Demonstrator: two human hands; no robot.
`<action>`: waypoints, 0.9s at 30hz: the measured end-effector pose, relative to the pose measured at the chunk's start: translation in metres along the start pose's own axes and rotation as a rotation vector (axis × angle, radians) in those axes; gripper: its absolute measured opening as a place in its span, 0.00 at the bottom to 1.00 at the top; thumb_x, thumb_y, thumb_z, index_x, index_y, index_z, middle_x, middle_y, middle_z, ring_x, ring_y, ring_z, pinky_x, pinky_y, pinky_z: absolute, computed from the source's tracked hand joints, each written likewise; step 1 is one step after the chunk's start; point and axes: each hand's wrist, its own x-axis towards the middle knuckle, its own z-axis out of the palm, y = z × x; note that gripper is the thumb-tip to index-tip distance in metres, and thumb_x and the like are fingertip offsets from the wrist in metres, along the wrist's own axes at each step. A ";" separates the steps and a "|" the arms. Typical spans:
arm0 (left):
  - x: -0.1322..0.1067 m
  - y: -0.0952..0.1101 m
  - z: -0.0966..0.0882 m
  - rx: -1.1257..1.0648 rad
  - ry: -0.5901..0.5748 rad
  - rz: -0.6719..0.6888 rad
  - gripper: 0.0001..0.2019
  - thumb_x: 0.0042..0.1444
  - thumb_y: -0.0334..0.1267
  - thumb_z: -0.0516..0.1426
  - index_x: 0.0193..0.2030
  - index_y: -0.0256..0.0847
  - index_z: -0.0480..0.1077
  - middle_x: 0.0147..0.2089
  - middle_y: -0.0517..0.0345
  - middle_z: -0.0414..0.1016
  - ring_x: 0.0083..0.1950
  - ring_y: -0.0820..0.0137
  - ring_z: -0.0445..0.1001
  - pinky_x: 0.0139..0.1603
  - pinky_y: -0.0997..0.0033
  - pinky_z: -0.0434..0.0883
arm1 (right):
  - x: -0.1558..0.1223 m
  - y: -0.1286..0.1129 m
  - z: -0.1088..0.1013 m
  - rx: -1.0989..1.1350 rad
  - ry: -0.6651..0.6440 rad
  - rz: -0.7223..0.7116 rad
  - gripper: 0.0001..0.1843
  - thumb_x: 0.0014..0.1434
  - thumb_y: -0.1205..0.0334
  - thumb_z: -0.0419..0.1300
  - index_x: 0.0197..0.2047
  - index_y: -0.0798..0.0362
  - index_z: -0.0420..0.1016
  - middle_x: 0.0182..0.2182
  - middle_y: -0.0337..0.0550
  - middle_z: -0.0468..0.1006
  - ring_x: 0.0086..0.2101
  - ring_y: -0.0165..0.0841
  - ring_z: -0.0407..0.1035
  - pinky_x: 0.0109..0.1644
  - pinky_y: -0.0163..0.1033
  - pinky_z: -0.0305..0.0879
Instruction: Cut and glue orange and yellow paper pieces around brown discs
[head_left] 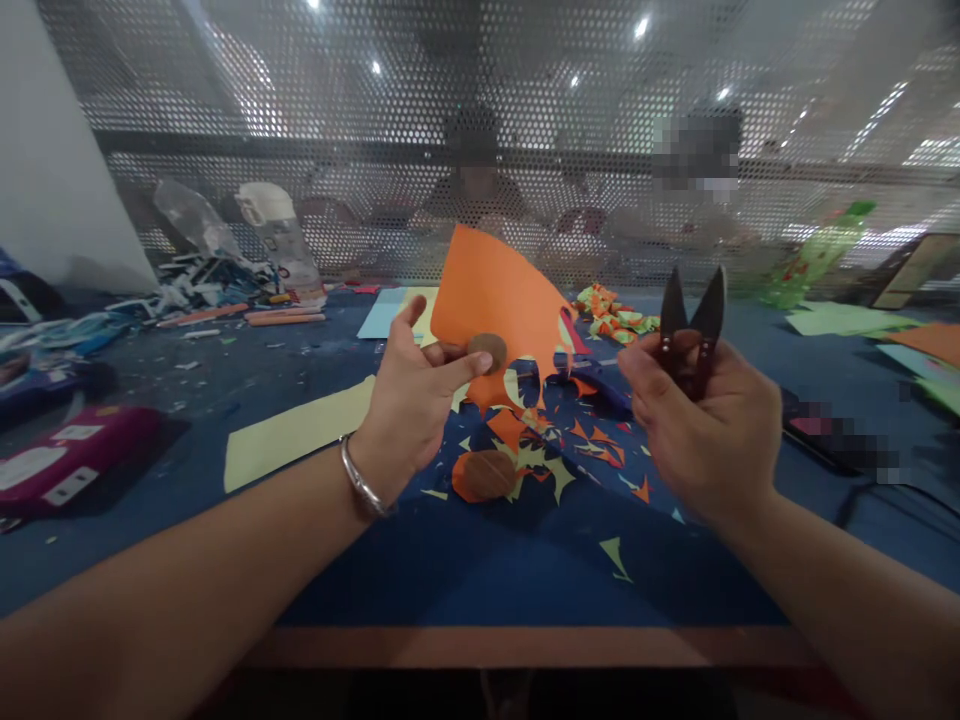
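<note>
Up front, the left hand [412, 400] is raised over the dark blue tabletop [465, 570] with its fingers curled and its thumb lifted. It pinches the lower edge of a large orange paper sheet [495, 285], which stands up and leans away from the person. A small brown round disc [487, 351] sits right at the fingertips, against the sheet; whether it is gripped with the paper or only lies on it, I cannot tell. A thin silver bangle [364, 482] circles the left wrist.

The right hand [705, 425] is closed round the handles of a pair of black metal snips [694, 315], held upright beside the sheet and apart from it. The two blades point up and stand spread in a narrow V.

Below and between the hands lies a litter of orange and yellow paper scraps [570, 440], and among them a flat orange-brown paper circle [484, 475] with a crease across it. A pale yellow paper sheet [300, 432] lies flat to the left, partly under the left hand, and a magenta box [75, 455] sits well off at the left edge. Behind everything runs a perforated metal screen [225, 130], with blurred people beyond it, and near its foot on the right leans a green plastic bottle [821, 250].
</note>
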 end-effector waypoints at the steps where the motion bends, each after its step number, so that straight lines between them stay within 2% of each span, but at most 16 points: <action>1: 0.000 0.001 0.001 -0.016 0.018 -0.037 0.46 0.42 0.21 0.68 0.66 0.45 0.54 0.30 0.69 0.76 0.37 0.73 0.78 0.48 0.70 0.72 | -0.002 -0.001 0.001 -0.078 0.034 -0.044 0.07 0.61 0.55 0.66 0.37 0.48 0.74 0.24 0.35 0.69 0.22 0.26 0.60 0.24 0.35 0.59; 3: -0.001 0.002 0.003 -0.049 0.040 -0.091 0.40 0.40 0.19 0.68 0.61 0.43 0.61 0.29 0.69 0.74 0.35 0.73 0.77 0.45 0.71 0.72 | -0.005 -0.003 0.004 -0.182 0.019 -0.104 0.06 0.59 0.57 0.67 0.37 0.49 0.77 0.25 0.35 0.71 0.23 0.26 0.62 0.26 0.35 0.61; 5: -0.003 0.002 0.005 -0.069 0.007 -0.123 0.33 0.40 0.19 0.68 0.53 0.41 0.66 0.29 0.67 0.75 0.34 0.73 0.77 0.43 0.71 0.73 | -0.007 -0.004 0.008 -0.215 -0.104 -0.111 0.08 0.58 0.58 0.68 0.41 0.49 0.78 0.23 0.33 0.69 0.22 0.26 0.61 0.26 0.34 0.60; 10: -0.012 -0.001 0.013 -0.048 -0.195 -0.195 0.16 0.40 0.25 0.69 0.35 0.38 0.72 0.32 0.59 0.78 0.34 0.71 0.76 0.42 0.70 0.72 | -0.006 0.002 0.017 -0.205 -0.294 -0.109 0.18 0.56 0.58 0.69 0.49 0.49 0.76 0.22 0.30 0.62 0.20 0.25 0.56 0.23 0.32 0.55; 13: -0.016 -0.003 0.016 -0.075 -0.317 -0.241 0.12 0.41 0.27 0.69 0.33 0.38 0.75 0.34 0.58 0.79 0.37 0.67 0.77 0.42 0.67 0.72 | -0.005 0.007 0.020 -0.229 -0.358 -0.135 0.20 0.55 0.59 0.69 0.51 0.48 0.74 0.22 0.29 0.62 0.21 0.25 0.57 0.24 0.32 0.56; 15: -0.017 -0.003 0.016 -0.091 -0.349 -0.279 0.11 0.41 0.28 0.69 0.32 0.38 0.77 0.33 0.57 0.79 0.38 0.65 0.77 0.42 0.66 0.72 | -0.005 0.009 0.020 -0.243 -0.370 -0.144 0.20 0.56 0.60 0.68 0.51 0.48 0.73 0.22 0.29 0.63 0.21 0.25 0.58 0.25 0.32 0.57; 18: -0.015 -0.003 0.015 -0.121 -0.322 -0.341 0.06 0.45 0.29 0.68 0.31 0.37 0.78 0.32 0.57 0.79 0.36 0.68 0.76 0.42 0.68 0.71 | -0.006 0.007 0.019 -0.288 -0.363 -0.156 0.19 0.56 0.59 0.68 0.50 0.48 0.73 0.22 0.29 0.64 0.21 0.25 0.58 0.25 0.32 0.58; 20: -0.014 -0.003 0.014 -0.131 -0.238 -0.403 0.02 0.52 0.32 0.65 0.29 0.37 0.77 0.29 0.58 0.77 0.31 0.72 0.73 0.38 0.70 0.71 | -0.006 0.004 0.019 -0.313 -0.349 -0.170 0.17 0.56 0.58 0.68 0.48 0.49 0.73 0.21 0.29 0.63 0.20 0.25 0.57 0.24 0.32 0.56; 23: -0.014 -0.002 0.014 -0.114 -0.130 -0.461 0.07 0.59 0.37 0.61 0.31 0.38 0.75 0.28 0.59 0.75 0.26 0.73 0.70 0.31 0.70 0.68 | -0.006 0.002 0.020 -0.321 -0.332 -0.188 0.16 0.55 0.57 0.69 0.45 0.51 0.73 0.20 0.28 0.62 0.19 0.24 0.55 0.23 0.31 0.55; 27: -0.017 0.000 0.014 -0.094 -0.128 -0.420 0.08 0.60 0.39 0.62 0.32 0.39 0.73 0.28 0.59 0.74 0.27 0.72 0.71 0.31 0.70 0.68 | -0.006 0.004 0.021 -0.323 -0.377 -0.150 0.17 0.55 0.58 0.69 0.47 0.51 0.73 0.21 0.29 0.64 0.19 0.24 0.56 0.23 0.31 0.56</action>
